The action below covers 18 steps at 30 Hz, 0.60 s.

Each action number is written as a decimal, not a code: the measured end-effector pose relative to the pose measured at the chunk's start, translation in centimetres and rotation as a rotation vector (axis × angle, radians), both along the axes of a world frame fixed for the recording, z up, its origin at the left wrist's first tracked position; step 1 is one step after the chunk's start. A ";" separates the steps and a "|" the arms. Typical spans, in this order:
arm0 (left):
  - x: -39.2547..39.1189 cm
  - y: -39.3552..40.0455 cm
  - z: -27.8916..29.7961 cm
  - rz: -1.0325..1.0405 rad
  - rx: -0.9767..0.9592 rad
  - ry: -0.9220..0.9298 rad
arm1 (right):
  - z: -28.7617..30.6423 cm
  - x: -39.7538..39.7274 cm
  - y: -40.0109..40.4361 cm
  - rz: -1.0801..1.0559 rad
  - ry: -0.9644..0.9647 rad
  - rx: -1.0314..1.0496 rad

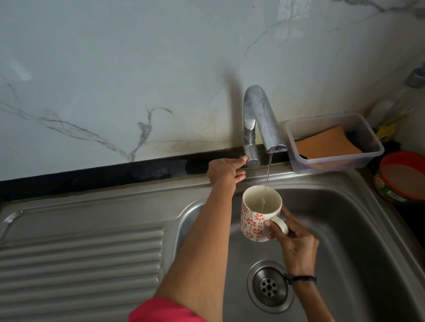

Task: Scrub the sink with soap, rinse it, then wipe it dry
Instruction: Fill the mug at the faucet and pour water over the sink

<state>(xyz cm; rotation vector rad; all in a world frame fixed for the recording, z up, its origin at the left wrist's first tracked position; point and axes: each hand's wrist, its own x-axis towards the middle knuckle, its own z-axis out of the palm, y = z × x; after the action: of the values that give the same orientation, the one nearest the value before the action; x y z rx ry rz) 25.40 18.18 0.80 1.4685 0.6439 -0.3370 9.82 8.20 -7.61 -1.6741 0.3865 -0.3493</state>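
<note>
Filling under a thin stream from the curved chrome tap (260, 118), the white ceramic mug with red flower print (258, 214) is held over the stainless steel sink basin (351, 223), which is sunk into the dark table at the right of its ribbed steel draining board (70, 262). The right hand (295, 244) has its grip curled round the mug's handle, thumb on top and fingers through and behind the loop; the left hand (225, 171) reaches to the tap's base, its fingers fairly straight, fingertips touching the small chrome lever (251, 155) rather than wrapped round it. The basin itself is fixed, hard and rigid, so nothing there needs lifting; it looks dull grey with a soft sheen, smooth-walled with rounded corners, and a round perforated drain (268, 286) sits toward its near side. I cannot tell whether any soap film is on it. Wet steel is probably slick, so scrubbing will likely want firm, flat pressure. The mug will grow heavier as it fills and is breakable against steel; the handle is the sensible hold, perhaps with a finger steadying the wall when tipping. Just right of the tap, a clear plastic tub (366, 139) holds an orange scrub pad (326, 144), soft and light by the look of it, best taken by pinching its edges.
</note>
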 end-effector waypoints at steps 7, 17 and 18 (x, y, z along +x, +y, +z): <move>-0.4 -0.1 -0.1 -0.096 0.280 -0.120 | 1.4 -0.6 0.4 -0.019 -0.004 0.051; 0.7 0.7 1.9 -0.405 0.805 -0.191 | 1.4 -0.7 0.2 -0.039 0.006 0.031; 0.9 0.7 2.2 -0.436 0.833 -0.184 | 1.3 -0.7 0.2 -0.042 0.013 0.033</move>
<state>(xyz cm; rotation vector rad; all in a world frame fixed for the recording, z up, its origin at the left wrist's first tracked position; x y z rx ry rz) 26.27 18.92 2.98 2.4193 0.3051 -0.2693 9.16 8.35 -6.27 -1.6382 0.4352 -0.3618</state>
